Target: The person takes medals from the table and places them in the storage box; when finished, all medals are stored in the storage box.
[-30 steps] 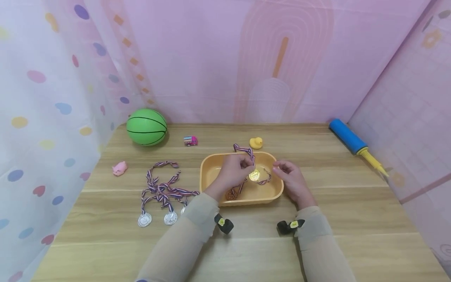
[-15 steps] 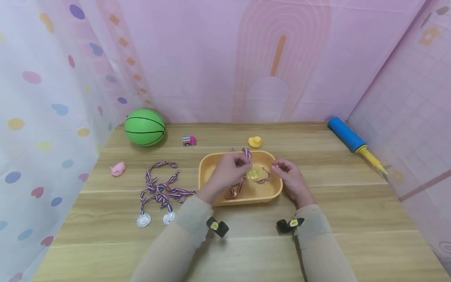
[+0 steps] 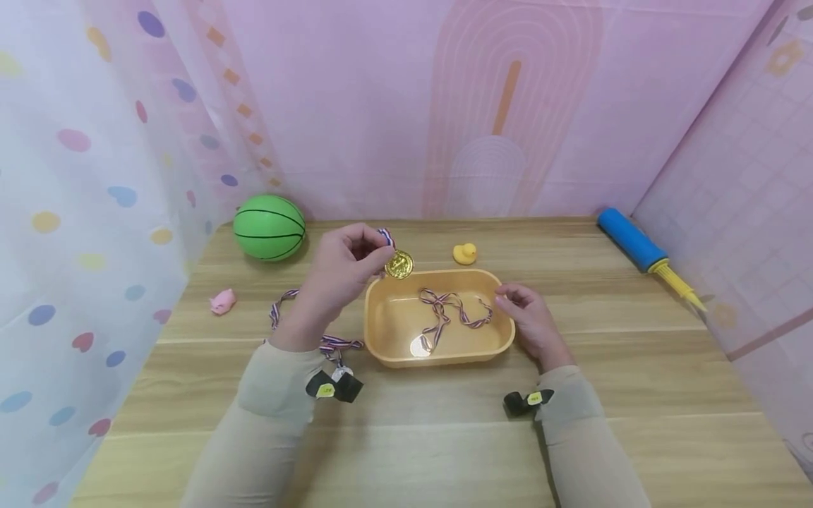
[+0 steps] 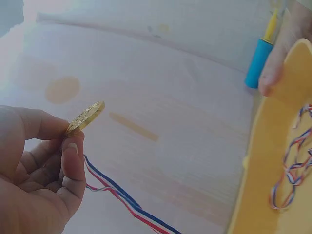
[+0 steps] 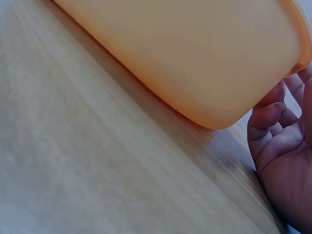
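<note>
My left hand [image 3: 346,271] pinches a gold medal [image 3: 399,264] between thumb and fingers, raised above the basin's back left corner. A striped red, white and blue ribbon [image 4: 122,197] trails from it in the left wrist view. The yellow-orange plastic basin [image 3: 406,365] holds another medal [image 3: 420,346], washed out by glare, and knotted ribbons [image 3: 441,307]. At the basin's right end, my right hand [image 3: 533,321] rests loosely bent fingers right at the outside of the rim. The right wrist view shows these fingers [image 5: 265,117] beside the basin's outer wall.
Left of the basin, partly hidden by my left arm, lie ribbons [image 3: 339,343] and a silver medal [image 3: 341,372]. Farther out are a green ball [image 3: 269,228], a pink pig toy [image 3: 222,301], a yellow duck [image 3: 465,254] and a blue pump [image 3: 631,240].
My left hand has lifted the gold medal out of the basin and moved it up and left, its arm now covering some silver medals. The right hand stays at the rim.
</note>
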Available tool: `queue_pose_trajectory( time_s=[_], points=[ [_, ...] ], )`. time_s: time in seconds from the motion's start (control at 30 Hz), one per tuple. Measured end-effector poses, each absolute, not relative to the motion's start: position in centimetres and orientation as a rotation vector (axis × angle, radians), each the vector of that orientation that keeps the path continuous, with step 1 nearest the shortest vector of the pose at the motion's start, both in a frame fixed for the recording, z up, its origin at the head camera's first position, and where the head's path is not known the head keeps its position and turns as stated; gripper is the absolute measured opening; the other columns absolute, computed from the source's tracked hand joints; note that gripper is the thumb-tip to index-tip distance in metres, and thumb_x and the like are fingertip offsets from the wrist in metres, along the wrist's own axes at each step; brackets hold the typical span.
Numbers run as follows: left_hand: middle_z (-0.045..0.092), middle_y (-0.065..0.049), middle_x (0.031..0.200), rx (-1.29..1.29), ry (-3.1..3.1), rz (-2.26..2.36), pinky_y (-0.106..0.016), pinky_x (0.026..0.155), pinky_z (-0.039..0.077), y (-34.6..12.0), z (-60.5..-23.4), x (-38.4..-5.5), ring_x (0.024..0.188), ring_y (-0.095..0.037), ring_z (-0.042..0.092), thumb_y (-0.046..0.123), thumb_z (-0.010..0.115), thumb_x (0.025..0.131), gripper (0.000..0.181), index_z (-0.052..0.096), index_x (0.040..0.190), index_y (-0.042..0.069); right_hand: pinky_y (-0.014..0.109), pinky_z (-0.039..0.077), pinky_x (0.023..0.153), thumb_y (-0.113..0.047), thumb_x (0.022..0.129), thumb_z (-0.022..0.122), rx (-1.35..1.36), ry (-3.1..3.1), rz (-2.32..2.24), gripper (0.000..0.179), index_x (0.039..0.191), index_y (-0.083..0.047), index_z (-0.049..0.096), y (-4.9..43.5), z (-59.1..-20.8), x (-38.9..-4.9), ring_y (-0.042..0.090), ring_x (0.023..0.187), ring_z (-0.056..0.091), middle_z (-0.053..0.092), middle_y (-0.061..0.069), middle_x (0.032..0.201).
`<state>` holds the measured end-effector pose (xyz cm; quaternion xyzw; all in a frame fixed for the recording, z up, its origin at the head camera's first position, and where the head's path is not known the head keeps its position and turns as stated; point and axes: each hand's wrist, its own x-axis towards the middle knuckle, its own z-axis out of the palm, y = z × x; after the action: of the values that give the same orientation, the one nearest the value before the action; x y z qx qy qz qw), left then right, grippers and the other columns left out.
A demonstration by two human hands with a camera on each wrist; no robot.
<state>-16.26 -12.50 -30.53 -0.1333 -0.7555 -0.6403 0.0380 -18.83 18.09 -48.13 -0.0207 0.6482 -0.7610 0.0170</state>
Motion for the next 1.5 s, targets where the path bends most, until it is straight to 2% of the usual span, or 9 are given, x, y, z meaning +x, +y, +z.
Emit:
queue_pose_trajectory(
  time_s=[0.27,0.5,0.8,1.0,1.17,1.5],
  points=[
    [0.065,-0.009,0.084,-0.438,-2.397,-1.861,-0.021,0.057,0.045,-11.9,-30.1,-15.1,0.069,-0.016,0.053,0.006,0.069,0.087,0.008,0.065,0.088,-0.001,0.019,0.046,0.078,-0.004,0.089,0.065,-0.05,2.047,-2.323,0.016,0.091,-0.02,0.067,18.1,-47.9,-18.8,0.015,0.095,0.046,0.054,0.0,0.098],
    [0.066,-0.008,0.084,-0.449,-2.442,-1.811,-0.022,0.057,0.044,-11.1,-30.9,-15.6,0.069,-0.017,0.053,0.009,0.069,0.087,0.006,0.066,0.086,0.004,0.018,0.047,0.076,-0.005,0.089,0.066,-0.048,2.042,-2.323,0.011,0.093,-0.015,0.067,18.2,-47.9,-18.8,0.015,0.094,0.047,0.054,0.0,0.097],
    [0.065,-0.005,0.084,-0.376,-2.649,-1.648,-0.026,0.062,0.048,-10.9,-34.7,-17.3,0.074,-0.018,0.056,0.009,0.068,0.087,0.005,0.066,0.088,0.005,0.019,0.047,0.076,-0.003,0.089,0.065,-0.061,2.036,-2.338,0.011,0.094,-0.013,0.067,18.1,-48.1,-18.9,0.015,0.093,0.047,0.055,0.0,0.097],
    [0.064,-0.004,0.084,-0.445,-2.847,-1.615,-0.029,0.062,0.052,-8.5,-38.8,-18.5,0.073,-0.017,0.058,0.012,0.068,0.087,0.004,0.067,0.09,0.008,0.019,0.047,0.078,-0.005,0.089,0.066,-0.044,2.058,-2.308,0.009,0.098,-0.009,0.066,18.2,-48.1,-18.9,0.016,0.095,0.047,0.054,0.0,0.098],
    [0.065,0.001,0.084,-0.541,-2.96,-1.466,-0.027,0.07,0.049,-6.0,-40.9,-19.2,0.076,-0.013,0.059,0.014,0.071,0.085,0.005,0.068,0.083,0.011,0.021,0.044,0.082,-0.006,0.088,0.066,-0.023,2.05,-2.303,0.011,0.094,-0.014,0.067,18.2,-48.0,-18.8,0.016,0.098,0.045,0.054,0.0,0.1],
    [0.066,0.004,0.077,-0.639,-3.099,-1.369,-0.025,0.061,0.048,-2.1,-41.6,-20.4,0.069,-0.012,0.058,0.017,0.074,0.084,0.006,0.071,0.085,0.011,0.019,0.046,0.08,-0.008,0.087,0.069,-0.132,2.016,-2.372,0.011,0.096,-0.013,0.069,18.4,-48.6,-19.0,0.014,0.096,0.047,0.056,-0.001,0.1]
  ],
)
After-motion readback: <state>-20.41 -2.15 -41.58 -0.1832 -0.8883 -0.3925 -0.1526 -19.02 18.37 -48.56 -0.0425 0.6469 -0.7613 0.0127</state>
